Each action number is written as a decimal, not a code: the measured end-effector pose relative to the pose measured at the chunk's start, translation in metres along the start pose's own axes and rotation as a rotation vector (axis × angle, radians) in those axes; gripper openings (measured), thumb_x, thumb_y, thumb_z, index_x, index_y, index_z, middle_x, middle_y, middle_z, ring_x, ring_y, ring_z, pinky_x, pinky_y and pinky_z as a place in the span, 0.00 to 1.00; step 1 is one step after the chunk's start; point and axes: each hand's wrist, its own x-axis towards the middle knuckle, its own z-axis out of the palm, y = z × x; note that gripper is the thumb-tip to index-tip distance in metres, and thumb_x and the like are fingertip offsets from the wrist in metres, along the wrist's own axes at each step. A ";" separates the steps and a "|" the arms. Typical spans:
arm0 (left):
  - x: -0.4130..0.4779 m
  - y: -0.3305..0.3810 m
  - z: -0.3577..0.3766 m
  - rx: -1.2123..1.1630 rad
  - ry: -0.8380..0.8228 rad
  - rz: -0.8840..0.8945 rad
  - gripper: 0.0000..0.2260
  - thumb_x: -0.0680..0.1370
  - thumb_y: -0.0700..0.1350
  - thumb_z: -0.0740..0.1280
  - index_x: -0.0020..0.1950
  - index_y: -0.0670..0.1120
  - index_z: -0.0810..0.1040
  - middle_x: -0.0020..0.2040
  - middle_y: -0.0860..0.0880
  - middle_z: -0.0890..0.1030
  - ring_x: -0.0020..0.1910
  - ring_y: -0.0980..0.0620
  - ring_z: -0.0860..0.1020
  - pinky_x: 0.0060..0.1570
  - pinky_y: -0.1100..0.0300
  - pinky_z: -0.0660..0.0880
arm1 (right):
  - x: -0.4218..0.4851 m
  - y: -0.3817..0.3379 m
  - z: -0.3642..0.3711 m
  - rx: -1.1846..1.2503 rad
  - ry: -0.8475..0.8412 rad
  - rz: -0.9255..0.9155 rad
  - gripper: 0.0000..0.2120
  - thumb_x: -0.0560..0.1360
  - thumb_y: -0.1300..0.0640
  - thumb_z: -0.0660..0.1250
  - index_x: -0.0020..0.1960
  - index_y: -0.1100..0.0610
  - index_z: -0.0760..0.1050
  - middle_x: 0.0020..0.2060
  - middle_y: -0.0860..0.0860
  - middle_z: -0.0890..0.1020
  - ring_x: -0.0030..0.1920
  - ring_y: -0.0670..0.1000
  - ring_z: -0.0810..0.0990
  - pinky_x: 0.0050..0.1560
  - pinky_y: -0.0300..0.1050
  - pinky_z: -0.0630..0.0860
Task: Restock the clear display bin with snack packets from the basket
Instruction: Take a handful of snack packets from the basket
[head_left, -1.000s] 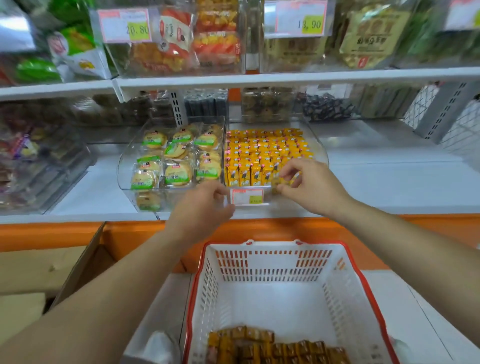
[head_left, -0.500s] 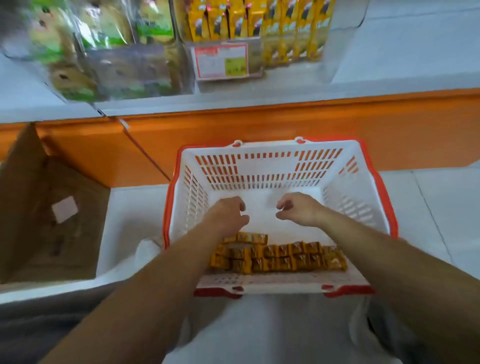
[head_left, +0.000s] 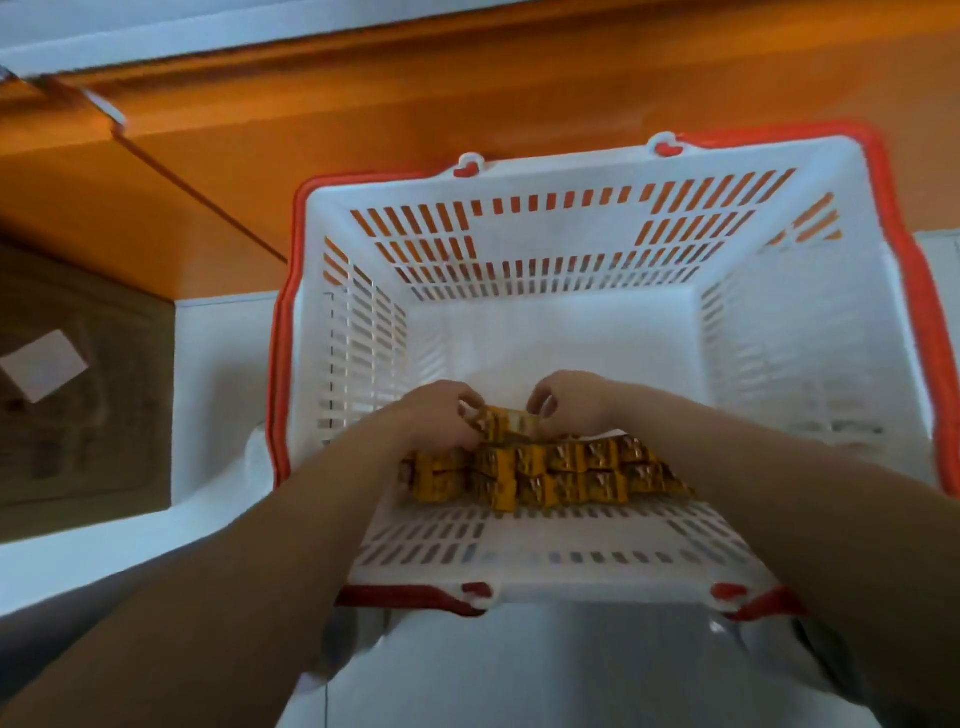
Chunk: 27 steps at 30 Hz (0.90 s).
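A white basket (head_left: 545, 218) with a red rim stands on the floor below me. Several yellow-orange snack packets (head_left: 566, 475) lie in rows along its near wall. Both my hands are down inside the basket. My left hand (head_left: 436, 415) and my right hand (head_left: 571, 397) pinch the two ends of a short row of snack packets (head_left: 506, 422), held just above the pile. The clear display bin is out of view.
An orange shelf base (head_left: 467, 88) runs across the top, close behind the basket. An open cardboard box (head_left: 78, 395) with a white label sits at the left. White floor (head_left: 223, 364) lies between box and basket.
My view tilted from the shelf down to the basket. Both hands left the display bin, dropped into the basket and took hold of a row of packets.
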 end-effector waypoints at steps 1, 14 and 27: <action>0.001 -0.002 0.001 0.021 0.010 0.022 0.24 0.76 0.45 0.73 0.73 0.50 0.74 0.68 0.45 0.77 0.63 0.46 0.76 0.58 0.56 0.76 | -0.001 0.000 0.000 0.016 -0.014 -0.002 0.20 0.75 0.51 0.73 0.64 0.57 0.78 0.60 0.54 0.81 0.56 0.54 0.79 0.52 0.44 0.74; 0.012 -0.004 0.005 0.020 -0.055 0.186 0.30 0.79 0.51 0.72 0.79 0.58 0.65 0.70 0.52 0.76 0.56 0.50 0.73 0.61 0.56 0.70 | -0.005 0.006 -0.006 0.631 -0.024 0.046 0.15 0.75 0.64 0.70 0.60 0.52 0.77 0.54 0.54 0.83 0.51 0.52 0.84 0.49 0.44 0.83; 0.022 0.005 -0.004 0.140 -0.226 0.141 0.25 0.76 0.62 0.71 0.70 0.57 0.70 0.71 0.50 0.72 0.64 0.49 0.73 0.58 0.52 0.77 | -0.086 0.030 -0.051 0.242 0.200 0.137 0.18 0.81 0.51 0.64 0.69 0.56 0.73 0.57 0.50 0.77 0.53 0.51 0.78 0.51 0.44 0.76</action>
